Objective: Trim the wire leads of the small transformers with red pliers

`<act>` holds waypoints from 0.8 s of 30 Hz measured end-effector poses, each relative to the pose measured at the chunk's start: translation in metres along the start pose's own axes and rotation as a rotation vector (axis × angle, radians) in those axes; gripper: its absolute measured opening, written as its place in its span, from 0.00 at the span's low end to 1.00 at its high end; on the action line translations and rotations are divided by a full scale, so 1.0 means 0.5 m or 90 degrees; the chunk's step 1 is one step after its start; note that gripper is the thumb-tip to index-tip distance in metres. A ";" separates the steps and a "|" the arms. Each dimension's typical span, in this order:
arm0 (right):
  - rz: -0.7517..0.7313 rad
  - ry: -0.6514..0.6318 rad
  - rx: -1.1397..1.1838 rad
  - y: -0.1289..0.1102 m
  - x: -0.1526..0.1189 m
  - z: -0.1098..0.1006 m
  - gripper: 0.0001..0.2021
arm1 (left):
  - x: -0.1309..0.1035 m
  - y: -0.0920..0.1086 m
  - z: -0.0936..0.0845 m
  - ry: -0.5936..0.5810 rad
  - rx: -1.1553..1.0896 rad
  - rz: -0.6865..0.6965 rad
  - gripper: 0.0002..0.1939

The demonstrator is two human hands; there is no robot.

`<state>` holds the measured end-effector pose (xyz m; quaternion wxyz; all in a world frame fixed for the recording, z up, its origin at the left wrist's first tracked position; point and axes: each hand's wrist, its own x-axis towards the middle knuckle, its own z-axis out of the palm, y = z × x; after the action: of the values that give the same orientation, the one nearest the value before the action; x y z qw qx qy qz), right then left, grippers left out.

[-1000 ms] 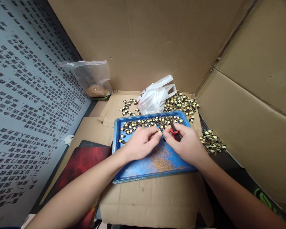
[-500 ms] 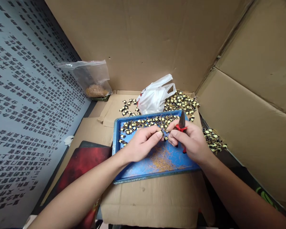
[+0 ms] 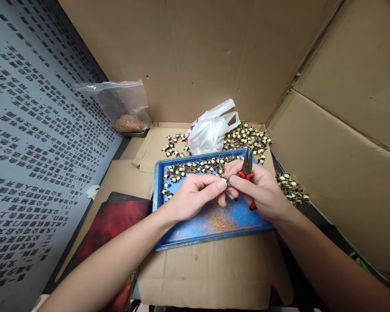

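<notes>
Over the blue tray (image 3: 182,242), my left hand (image 3: 198,195) pinches a small yellow-and-black wire-leaded component (image 3: 225,178), which looks like a little coil or transformer. My right hand (image 3: 256,186) touches the same part with thumb and finger. Red-handled pliers (image 3: 247,169) lie in my right palm, dark jaws pointing up and away, slightly apart. Similar components (image 3: 195,167) line the tray's far side. Copper-coloured wire clippings (image 3: 222,219) are heaped on the tray floor below my hands.
Behind the tray stands a white plastic bag (image 3: 209,132), beside a large pile of components (image 3: 247,136). Another pile (image 3: 292,189) lies right. A clear bag of wire scraps (image 3: 130,121) sits back left. Cardboard walls (image 3: 198,52) enclose the back and right.
My right thumb and fingers have come in to meet the component at my left fingertips. The pliers have turned slightly in my right hand, so their jaws show more.
</notes>
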<state>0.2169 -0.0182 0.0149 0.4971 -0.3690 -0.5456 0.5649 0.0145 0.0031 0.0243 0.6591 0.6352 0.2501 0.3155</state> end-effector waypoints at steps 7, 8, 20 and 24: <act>0.069 -0.048 0.100 -0.005 0.000 0.002 0.12 | -0.001 0.008 0.005 -0.007 0.006 0.002 0.22; 0.080 -0.056 0.121 -0.005 0.000 0.002 0.12 | -0.001 0.009 0.005 -0.010 0.008 0.007 0.22; 0.057 -0.093 0.088 0.000 0.002 -0.006 0.21 | -0.002 -0.011 -0.006 -0.077 -0.001 0.019 0.21; 0.008 -0.137 -0.030 -0.005 0.001 -0.009 0.19 | -0.003 -0.019 -0.010 -0.087 -0.055 0.019 0.20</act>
<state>0.2214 -0.0169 0.0166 0.4232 -0.3210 -0.6065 0.5917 0.0106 0.0054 0.0142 0.6964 0.6300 0.1815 0.2917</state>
